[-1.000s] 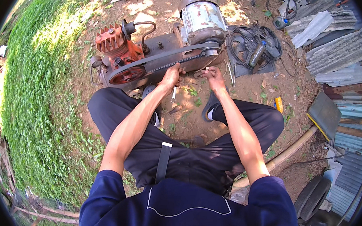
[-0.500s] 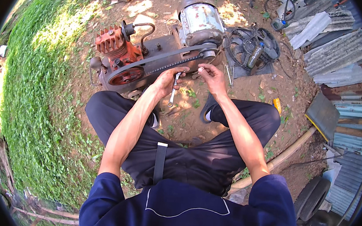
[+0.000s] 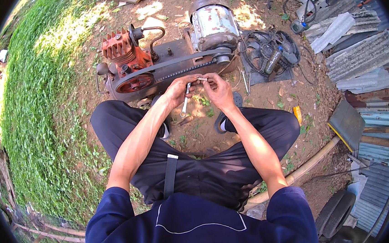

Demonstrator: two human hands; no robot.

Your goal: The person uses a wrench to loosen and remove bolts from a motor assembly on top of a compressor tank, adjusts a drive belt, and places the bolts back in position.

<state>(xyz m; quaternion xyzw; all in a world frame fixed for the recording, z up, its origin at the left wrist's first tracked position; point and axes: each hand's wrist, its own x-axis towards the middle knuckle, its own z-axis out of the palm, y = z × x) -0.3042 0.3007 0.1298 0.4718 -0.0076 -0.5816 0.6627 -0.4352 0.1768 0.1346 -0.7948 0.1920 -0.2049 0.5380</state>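
My left hand (image 3: 177, 92) is closed round a combination wrench (image 3: 185, 104), which hangs down from its fingers. Between the fingertips of both hands lies a small silvery bolt-like piece (image 3: 202, 79); my right hand (image 3: 219, 94) pinches its right end. Too little of it shows to be sure of its kind. Just beyond my hands stands a belt-driven air compressor, with an orange-red finned pump (image 3: 120, 45), a red pulley (image 3: 135, 83), a drive belt (image 3: 174, 61) and a worn silver electric motor (image 3: 214, 26).
More wrenches (image 3: 246, 82) lie on the soil right of the motor. Beside them are a black fan-like part (image 3: 285, 42) and a dark bottle (image 3: 274, 60). A yellow object (image 3: 297, 115) lies by my right knee. A wooden-handled hoe (image 3: 346, 125), tyres (image 3: 335, 214) and roofing sheets (image 3: 362, 52) line the right.
My right hand has moved left until its fingertips meet those of my left hand at the small metal piece. The wrench stays in my left hand.
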